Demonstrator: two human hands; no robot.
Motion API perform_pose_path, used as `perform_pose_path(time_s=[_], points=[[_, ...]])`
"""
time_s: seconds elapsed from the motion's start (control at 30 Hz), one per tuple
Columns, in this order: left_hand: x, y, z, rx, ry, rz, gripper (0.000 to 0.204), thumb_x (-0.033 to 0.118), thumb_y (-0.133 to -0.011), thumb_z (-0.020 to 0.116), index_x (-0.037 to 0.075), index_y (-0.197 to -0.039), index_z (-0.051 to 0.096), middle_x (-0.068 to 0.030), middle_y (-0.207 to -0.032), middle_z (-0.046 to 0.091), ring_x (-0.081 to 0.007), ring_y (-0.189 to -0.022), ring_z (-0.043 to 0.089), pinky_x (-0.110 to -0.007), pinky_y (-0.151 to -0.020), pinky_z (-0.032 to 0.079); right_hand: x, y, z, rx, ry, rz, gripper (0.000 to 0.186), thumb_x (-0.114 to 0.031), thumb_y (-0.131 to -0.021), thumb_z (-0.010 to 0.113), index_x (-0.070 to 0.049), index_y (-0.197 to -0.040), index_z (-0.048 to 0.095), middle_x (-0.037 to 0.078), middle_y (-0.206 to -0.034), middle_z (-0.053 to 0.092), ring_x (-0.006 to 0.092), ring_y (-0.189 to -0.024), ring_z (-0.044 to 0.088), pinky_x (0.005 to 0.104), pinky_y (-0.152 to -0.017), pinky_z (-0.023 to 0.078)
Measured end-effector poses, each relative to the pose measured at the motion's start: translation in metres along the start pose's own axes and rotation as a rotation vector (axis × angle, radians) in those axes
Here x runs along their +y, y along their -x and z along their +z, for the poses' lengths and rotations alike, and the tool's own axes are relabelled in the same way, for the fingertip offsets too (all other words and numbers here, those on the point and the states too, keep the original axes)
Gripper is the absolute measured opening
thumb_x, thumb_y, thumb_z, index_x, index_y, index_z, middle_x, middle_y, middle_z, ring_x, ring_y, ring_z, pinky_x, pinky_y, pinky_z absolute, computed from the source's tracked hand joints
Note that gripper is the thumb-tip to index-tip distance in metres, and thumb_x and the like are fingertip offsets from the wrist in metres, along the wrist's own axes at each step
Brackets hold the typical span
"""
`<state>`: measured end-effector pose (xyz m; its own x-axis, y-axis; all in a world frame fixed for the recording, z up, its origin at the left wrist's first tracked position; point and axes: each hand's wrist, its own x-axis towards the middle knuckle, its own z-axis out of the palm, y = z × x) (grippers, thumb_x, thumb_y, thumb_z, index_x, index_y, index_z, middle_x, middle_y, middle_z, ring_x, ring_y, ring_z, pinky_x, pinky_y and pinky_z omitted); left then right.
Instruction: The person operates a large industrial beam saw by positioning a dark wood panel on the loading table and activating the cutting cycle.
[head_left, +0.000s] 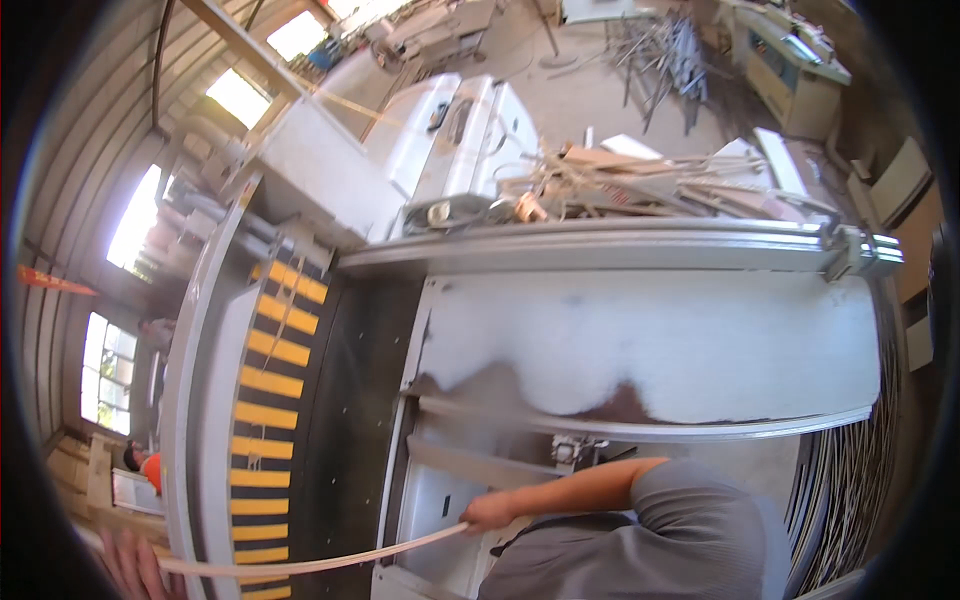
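Note:
A long, thin pale strip [320,566], wood-like and slightly bowed, runs across the lower left of the view. My right hand [487,510] is closed around its right end, over the white lower part of a large machine. At the lower left edge my left hand [135,567], partly cut off and a little blurred, has its fingers over the strip near the other end. Between the two hands the strip passes above a panel with yellow and black stripes [267,420] and the machine's dark bed [350,400].
A white sliding table [740,345] with worn dark patches lies ahead, bounded by a metal fence rail [620,248]. Behind it are piled wood offcuts [640,185] and a white machine housing [460,135]. Long thin strips [850,510] lie at the right. Someone in orange [151,470] is at the far left.

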<state>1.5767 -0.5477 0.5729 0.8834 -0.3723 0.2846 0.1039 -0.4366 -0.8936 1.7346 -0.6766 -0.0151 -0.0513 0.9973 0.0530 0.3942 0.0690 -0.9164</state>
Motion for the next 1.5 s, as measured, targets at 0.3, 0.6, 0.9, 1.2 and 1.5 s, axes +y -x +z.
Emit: perform_pose_path(time_s=[0.3, 0.6, 0.9, 1.2, 1.5], points=[[0.108, -0.228, 0.009, 0.380, 0.433, 0.202, 0.045, 0.015, -0.087, 0.077, 0.025, -0.129, 0.062, -0.0069, -0.150, 0.056, -0.0361, -0.143, 0.047, -0.060, -0.119, 0.033, -0.005, 0.035, -0.013, 0.199, -0.735, 0.163, 0.062, -0.050, -0.103, 0.056, -0.003, -0.144, 0.053, 0.010, -0.119, 0.066, 0.0193, -0.099, 0.065, 0.0364, -0.090, 0.053], [0.160, -0.153, 0.101, 0.062, 0.831, 0.045, 0.054, 0.011, -0.073, 0.083, 0.011, -0.122, 0.064, -0.0112, -0.146, 0.054, -0.0394, -0.143, 0.043, -0.062, -0.120, 0.030, -0.029, 0.291, -0.419, 1.677, -1.043, -0.570, 0.020, -0.019, -0.100, 0.062, -0.006, -0.114, 0.061, 0.005, -0.082, 0.062, 0.0158, -0.071, 0.057, 0.0341, -0.061, 0.047], [0.345, -0.048, 0.258, -0.320, 1.431, -0.084, 0.052, 0.022, -0.084, 0.080, 0.007, -0.132, 0.064, -0.0146, -0.146, 0.056, -0.0364, -0.139, 0.047, -0.051, -0.119, 0.034, 0.058, 0.356, -0.386, 2.168, 0.461, 0.446, 0.062, -0.012, -0.092, 0.066, 0.004, -0.147, 0.043, 0.028, -0.153, 0.042, 0.0405, -0.140, 0.045, 0.0442, -0.116, 0.038], [0.456, -0.016, 0.318, -0.623, 1.760, -0.123, 0.061, 0.012, -0.076, 0.082, 0.008, -0.133, 0.062, -0.0153, -0.150, 0.051, -0.0402, -0.140, 0.045, -0.051, -0.120, 0.034, 0.094, 0.293, -0.263, 1.638, 0.743, 0.839, 0.066, -0.012, -0.092, 0.064, 0.002, -0.151, 0.039, 0.029, -0.161, 0.030, 0.0476, -0.147, 0.031, 0.0521, -0.121, 0.031], [0.445, -0.124, 0.459, -0.267, 1.631, -0.411, 0.060, 0.013, -0.089, 0.073, -0.002, -0.142, 0.051, -0.0214, -0.152, 0.047, -0.0409, -0.139, 0.045, -0.046, -0.117, 0.037, 0.127, 0.244, -0.256, 1.399, 0.944, 1.230, 0.071, -0.027, -0.098, 0.062, 0.006, -0.154, 0.033, 0.031, -0.160, 0.034, 0.0461, -0.147, 0.034, 0.0523, -0.123, 0.027]])
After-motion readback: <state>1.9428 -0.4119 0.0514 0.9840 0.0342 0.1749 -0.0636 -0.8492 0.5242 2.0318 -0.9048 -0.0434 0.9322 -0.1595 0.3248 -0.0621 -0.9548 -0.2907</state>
